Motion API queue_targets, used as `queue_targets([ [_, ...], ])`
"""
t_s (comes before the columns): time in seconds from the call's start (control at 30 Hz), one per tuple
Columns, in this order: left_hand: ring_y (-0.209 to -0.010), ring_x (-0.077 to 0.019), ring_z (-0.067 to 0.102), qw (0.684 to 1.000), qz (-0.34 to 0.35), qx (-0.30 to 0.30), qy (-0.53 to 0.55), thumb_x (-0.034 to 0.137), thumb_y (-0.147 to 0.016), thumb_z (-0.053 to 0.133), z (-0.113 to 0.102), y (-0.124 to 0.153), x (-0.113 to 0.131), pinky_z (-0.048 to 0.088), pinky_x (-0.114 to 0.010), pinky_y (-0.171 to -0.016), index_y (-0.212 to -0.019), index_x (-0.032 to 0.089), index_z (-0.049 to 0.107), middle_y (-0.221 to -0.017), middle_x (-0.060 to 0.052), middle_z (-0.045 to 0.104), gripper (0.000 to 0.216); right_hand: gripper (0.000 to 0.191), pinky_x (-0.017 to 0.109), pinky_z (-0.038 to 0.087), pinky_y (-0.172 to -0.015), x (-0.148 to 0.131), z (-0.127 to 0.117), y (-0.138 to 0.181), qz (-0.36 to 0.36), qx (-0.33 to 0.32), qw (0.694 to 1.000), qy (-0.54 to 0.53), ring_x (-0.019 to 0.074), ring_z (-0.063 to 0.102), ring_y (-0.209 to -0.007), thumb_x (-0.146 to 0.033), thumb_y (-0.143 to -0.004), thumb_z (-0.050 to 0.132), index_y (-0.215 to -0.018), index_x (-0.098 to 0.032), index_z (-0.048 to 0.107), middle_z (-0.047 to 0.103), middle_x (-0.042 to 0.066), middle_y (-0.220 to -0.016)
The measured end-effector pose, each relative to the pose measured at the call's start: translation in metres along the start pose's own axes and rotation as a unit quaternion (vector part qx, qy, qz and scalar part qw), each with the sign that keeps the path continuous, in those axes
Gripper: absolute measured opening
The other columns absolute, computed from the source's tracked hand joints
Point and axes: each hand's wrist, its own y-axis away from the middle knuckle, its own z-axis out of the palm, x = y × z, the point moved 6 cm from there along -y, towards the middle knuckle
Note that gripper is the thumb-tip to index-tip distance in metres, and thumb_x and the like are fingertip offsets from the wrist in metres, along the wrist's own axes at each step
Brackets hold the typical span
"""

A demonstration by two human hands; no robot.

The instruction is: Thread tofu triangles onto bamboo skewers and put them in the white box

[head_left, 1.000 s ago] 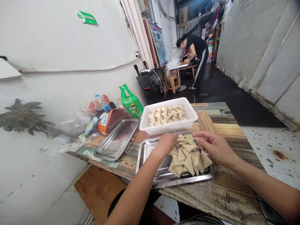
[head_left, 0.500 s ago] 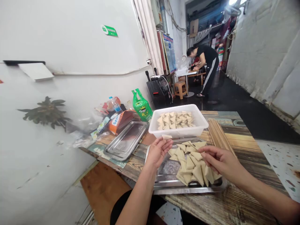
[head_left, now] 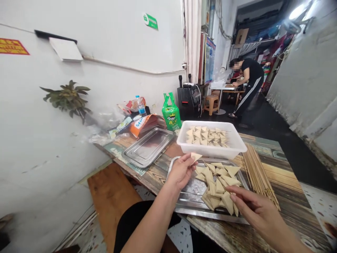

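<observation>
My left hand [head_left: 181, 172] pinches a pale triangle of tofu [head_left: 196, 157] above the far left part of a metal tray [head_left: 185, 210]. My right hand [head_left: 252, 202] is closed on the end of a thin skewer [head_left: 221, 181], which slants up and left across the pile towards the left hand. Whether its tip touches the held triangle I cannot tell. A heap of loose tofu triangles [head_left: 210, 202] covers the tray's right side. Just behind stands a white plastic tub [head_left: 210, 151], with several rows of skewered triangles [head_left: 204, 135] inside.
A bundle of bare bamboo skewers [head_left: 259, 175] lies right of the tray. Another metal tray [head_left: 150, 146], an orange package [head_left: 142, 125] and a green bag [head_left: 171, 117] stand left on the wooden table [head_left: 286, 186]. Farther back, a person [head_left: 250, 80] bends over a small table.
The view has swung left, so the scene sits farther right. My right hand has drawn nearer to me with the skewer. My left hand still pinches the tofu triangle, now turned differently.
</observation>
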Motion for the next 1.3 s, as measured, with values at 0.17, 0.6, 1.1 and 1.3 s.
queue_targets([
  [0.17, -0.075, -0.0152, 0.063, 0.994, -0.079, 0.019, 0.071, 0.017, -0.074, 0.062, -0.001, 0.000, -0.011, 0.051, -0.025, -0.063, -0.088, 0.009, 0.058, -0.089, -0.012, 0.064, 0.017, 0.031, 0.024, 0.051, -0.079, -0.005, 0.002, 0.003, -0.052, -0.008, 0.998, 0.036, 0.0172, 0.066, -0.088, -0.035, -0.084, 0.048, -0.101, -0.017, 0.067, 0.070, 0.007, -0.098],
  [0.6, -0.087, -0.0230, 0.064, 0.990, -0.081, 0.042, 0.108, 0.012, -0.074, 0.060, 0.006, 0.006, -0.009, 0.051, -0.036, -0.080, -0.085, 0.009, 0.057, -0.089, -0.013, 0.066, 0.011, 0.033, 0.024, 0.051, -0.081, -0.001, 0.007, 0.002, -0.063, -0.006, 0.997, 0.037, 0.0167, 0.065, -0.088, -0.033, -0.084, 0.047, -0.104, -0.014, 0.066, 0.069, 0.008, -0.100],
  [1.1, -0.085, -0.0220, 0.065, 0.987, -0.059, 0.083, 0.127, 0.009, -0.077, 0.056, 0.001, 0.009, -0.003, 0.052, -0.037, -0.078, -0.082, 0.009, 0.056, -0.089, -0.014, 0.066, 0.006, 0.029, 0.019, 0.041, -0.045, 0.011, 0.009, 0.003, 0.102, -0.061, 0.982, -0.150, 0.0100, 0.051, -0.048, -0.044, -0.081, 0.050, -0.093, -0.021, 0.065, 0.055, -0.003, -0.052],
  [1.3, -0.088, -0.0233, 0.064, 0.988, -0.060, 0.065, 0.127, 0.010, -0.075, 0.059, 0.004, 0.011, -0.004, 0.051, -0.037, -0.080, -0.086, 0.008, 0.057, -0.093, -0.016, 0.066, 0.011, 0.032, 0.015, 0.010, -0.031, 0.020, 0.025, 0.004, 0.239, -0.110, 0.887, -0.380, -0.0004, 0.020, -0.031, -0.048, -0.078, 0.054, -0.086, -0.017, 0.058, 0.037, -0.010, -0.044],
])
